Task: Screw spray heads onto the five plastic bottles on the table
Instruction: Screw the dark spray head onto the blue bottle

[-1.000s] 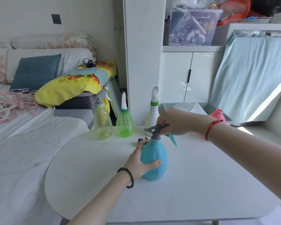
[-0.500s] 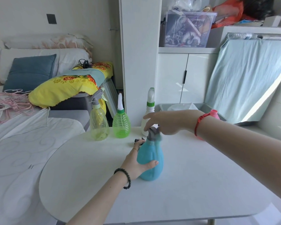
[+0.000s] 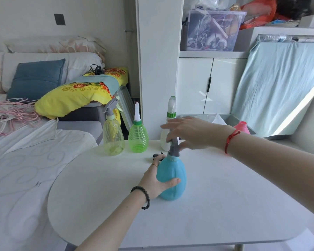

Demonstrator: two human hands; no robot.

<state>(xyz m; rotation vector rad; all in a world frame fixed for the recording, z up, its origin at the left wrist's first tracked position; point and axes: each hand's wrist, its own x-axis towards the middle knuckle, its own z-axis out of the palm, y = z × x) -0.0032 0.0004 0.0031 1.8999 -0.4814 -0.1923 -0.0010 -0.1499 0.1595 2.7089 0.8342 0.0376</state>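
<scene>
A blue bottle (image 3: 174, 178) stands upright mid-table, and my left hand (image 3: 155, 182) grips its side. A grey spray head (image 3: 174, 147) sits on its neck; my right hand (image 3: 190, 133) is around the head's top, fingers partly spread. At the back stand a pale yellow bottle (image 3: 113, 138) with a grey trigger head, a green ribbed bottle (image 3: 138, 136) with a white nozzle, and a white bottle (image 3: 166, 140) with a green collar, partly hidden by my right hand. A pink bottle (image 3: 241, 126) without a head shows behind my right wrist.
The white table (image 3: 207, 205) has a rounded left edge next to a bed (image 3: 25, 169). A small black object (image 3: 155, 155) lies behind my left hand's fingers. A white cabinet (image 3: 207, 84) and a grey bin (image 3: 230, 118) stand behind the table.
My right hand has turned on the spray head, from pinching the trigger lever to lying over its top with fingers spread. The head's lever has swung out of sight. My left hand keeps its hold.
</scene>
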